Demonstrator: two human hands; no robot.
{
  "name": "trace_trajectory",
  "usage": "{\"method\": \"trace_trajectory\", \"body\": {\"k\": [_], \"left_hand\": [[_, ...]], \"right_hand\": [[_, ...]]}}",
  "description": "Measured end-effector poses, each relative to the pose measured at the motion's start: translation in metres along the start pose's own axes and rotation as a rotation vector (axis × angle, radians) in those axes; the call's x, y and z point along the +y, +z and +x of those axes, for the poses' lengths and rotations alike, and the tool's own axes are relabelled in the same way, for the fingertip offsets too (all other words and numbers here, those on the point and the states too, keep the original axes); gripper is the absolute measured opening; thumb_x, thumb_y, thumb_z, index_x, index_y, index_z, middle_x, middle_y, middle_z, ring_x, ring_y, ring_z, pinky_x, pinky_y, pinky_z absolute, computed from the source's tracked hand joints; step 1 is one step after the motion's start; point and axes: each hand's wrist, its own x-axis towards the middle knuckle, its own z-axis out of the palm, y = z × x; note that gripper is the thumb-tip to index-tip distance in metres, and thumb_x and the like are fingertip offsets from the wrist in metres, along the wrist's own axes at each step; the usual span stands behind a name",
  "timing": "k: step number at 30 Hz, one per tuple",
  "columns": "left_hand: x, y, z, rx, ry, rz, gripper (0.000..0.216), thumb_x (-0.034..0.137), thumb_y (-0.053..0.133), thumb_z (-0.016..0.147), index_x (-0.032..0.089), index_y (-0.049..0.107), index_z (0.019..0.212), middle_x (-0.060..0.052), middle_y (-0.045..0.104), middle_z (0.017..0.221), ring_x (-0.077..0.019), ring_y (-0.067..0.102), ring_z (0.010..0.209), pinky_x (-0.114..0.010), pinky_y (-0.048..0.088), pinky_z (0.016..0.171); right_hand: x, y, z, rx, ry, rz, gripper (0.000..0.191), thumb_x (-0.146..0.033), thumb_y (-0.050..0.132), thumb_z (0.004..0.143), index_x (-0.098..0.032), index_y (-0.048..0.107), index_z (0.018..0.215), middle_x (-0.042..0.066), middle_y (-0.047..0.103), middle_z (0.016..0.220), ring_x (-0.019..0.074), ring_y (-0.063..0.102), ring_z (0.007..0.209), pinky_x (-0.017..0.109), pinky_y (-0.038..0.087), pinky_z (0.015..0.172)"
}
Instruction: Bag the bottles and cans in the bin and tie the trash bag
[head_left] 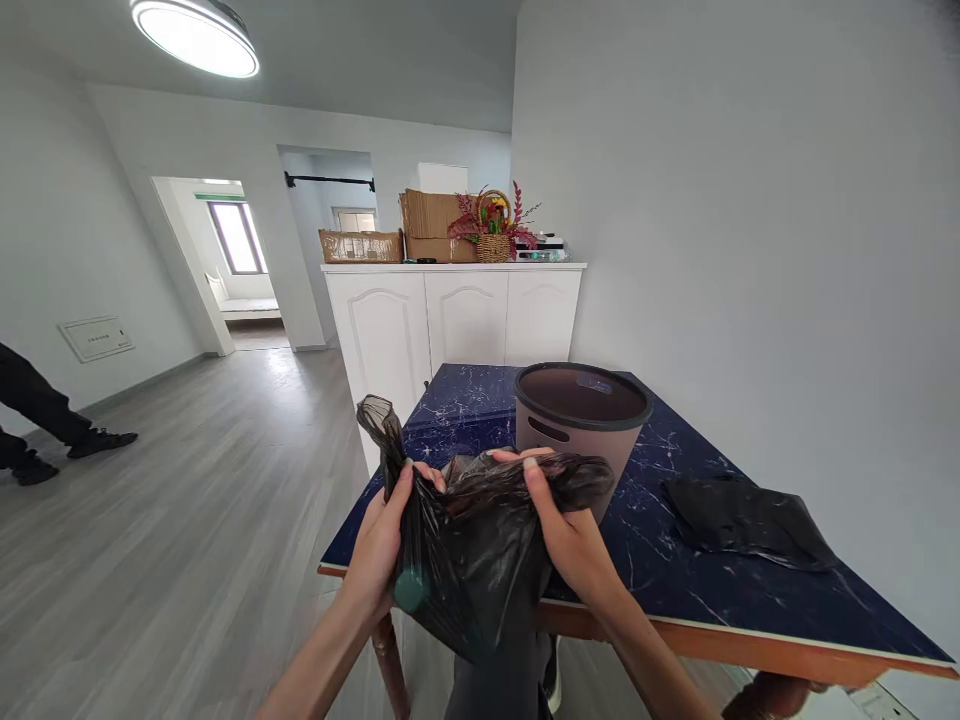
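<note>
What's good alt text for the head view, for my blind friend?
A person's left hand and right hand hold a bunched black plastic bag at the near edge of a dark blue table. Behind the bag stands a brownish bin; more black plastic lies to the right.

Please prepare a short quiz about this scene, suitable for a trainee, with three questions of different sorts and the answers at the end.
1. What do the left hand and the right hand grip?
A) a cardboard box
B) a black plastic bag
C) a flower basket
2. True or false: the bin lies on its side.
3. Fill the gap: a flat piece of black plastic lies on the table, to the ____ of the bin as the person sees it.

Key:
1. B
2. False; it stands upright, its mouth facing up.
3. right
</note>
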Motion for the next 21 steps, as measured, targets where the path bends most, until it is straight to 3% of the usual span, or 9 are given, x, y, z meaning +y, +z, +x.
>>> {"method": "trace_trajectory", "body": {"k": [3,5,7,8,10,12,15,18,21], "left_hand": [[-0.003,-0.003,-0.001,0.043,-0.003,0.008,0.04,0.057,0.087,0.08,0.02,0.072,0.085,-0.005,0.077,0.095,-0.0263,0.073,0.098,-0.03,0.057,0.087],[-0.006,-0.004,-0.001,0.067,-0.008,-0.018,0.038,0.056,0.087,0.081,0.021,0.075,0.09,-0.006,0.079,0.098,-0.0277,0.074,0.102,-0.031,0.057,0.09],[-0.008,-0.003,-0.001,0.061,-0.042,-0.046,0.036,0.054,0.086,0.083,0.021,0.077,0.095,-0.007,0.079,0.101,-0.0289,0.074,0.105,-0.033,0.057,0.093],[-0.008,-0.003,-0.001,0.055,-0.065,-0.064,0.036,0.053,0.086,0.084,0.021,0.077,0.096,-0.007,0.079,0.102,-0.0293,0.074,0.106,-0.034,0.057,0.094],[-0.006,0.0,-0.001,0.057,-0.086,-0.13,0.035,0.051,0.089,0.081,0.022,0.076,0.095,-0.007,0.079,0.102,-0.0291,0.074,0.107,-0.036,0.057,0.097],[-0.003,0.002,0.0,0.041,-0.066,-0.208,0.035,0.049,0.093,0.077,0.022,0.074,0.089,-0.004,0.078,0.096,-0.0263,0.074,0.101,-0.037,0.056,0.101],[0.0,0.007,-0.001,-0.092,-0.012,-0.139,0.045,0.054,0.085,0.085,0.022,0.061,0.066,0.0,0.064,0.069,-0.0182,0.065,0.075,-0.035,0.053,0.101],[-0.002,0.009,-0.004,-0.204,0.063,0.155,0.057,0.065,0.071,0.093,0.024,0.051,0.059,0.003,0.045,0.056,-0.0153,0.048,0.06,-0.03,0.053,0.083],[-0.008,0.01,-0.01,-0.173,0.135,0.413,0.049,0.069,0.068,0.093,0.023,0.063,0.076,0.002,0.052,0.064,-0.0167,0.05,0.062,-0.029,0.048,0.067]], "right_hand": [[-0.005,-0.003,0.0,0.027,-0.025,0.106,0.043,-0.063,0.054,0.105,-0.033,0.073,0.129,0.004,0.071,0.14,0.0258,0.061,0.135,0.04,0.046,0.117],[-0.011,-0.003,0.002,0.018,0.025,0.273,0.042,-0.065,0.054,0.104,-0.032,0.074,0.121,0.005,0.076,0.125,0.0253,0.066,0.128,0.04,0.048,0.114],[-0.018,0.0,0.005,-0.01,0.06,0.462,0.039,-0.064,0.057,0.103,-0.03,0.074,0.102,0.002,0.076,0.087,0.0233,0.073,0.101,0.04,0.054,0.104],[-0.021,0.002,0.007,-0.027,0.067,0.531,0.037,-0.063,0.059,0.102,-0.029,0.071,0.093,-0.002,0.067,0.068,0.0206,0.072,0.081,0.039,0.058,0.095],[-0.024,0.008,0.012,-0.062,0.086,0.582,0.039,-0.062,0.065,0.099,-0.028,0.064,0.082,-0.009,0.04,0.05,0.0135,0.047,0.048,0.031,0.057,0.066],[-0.02,0.016,0.018,-0.085,0.169,0.508,0.045,-0.067,0.069,0.094,-0.026,0.056,0.078,-0.012,0.026,0.054,0.0097,0.023,0.043,0.023,0.037,0.044],[-0.006,0.025,0.026,-0.134,0.335,0.342,0.046,-0.068,0.067,0.088,-0.026,0.05,0.078,-0.01,0.027,0.062,0.009,0.018,0.049,0.021,0.016,0.041],[0.006,0.031,0.028,-0.191,0.398,0.253,0.028,-0.051,0.059,0.089,-0.024,0.053,0.085,-0.008,0.033,0.067,0.0094,0.024,0.05,0.021,0.017,0.043],[0.004,0.032,0.022,-0.221,0.391,0.162,0.016,-0.037,0.052,0.091,-0.023,0.059,0.09,-0.005,0.043,0.071,0.0126,0.039,0.057,0.022,0.031,0.048]]}}
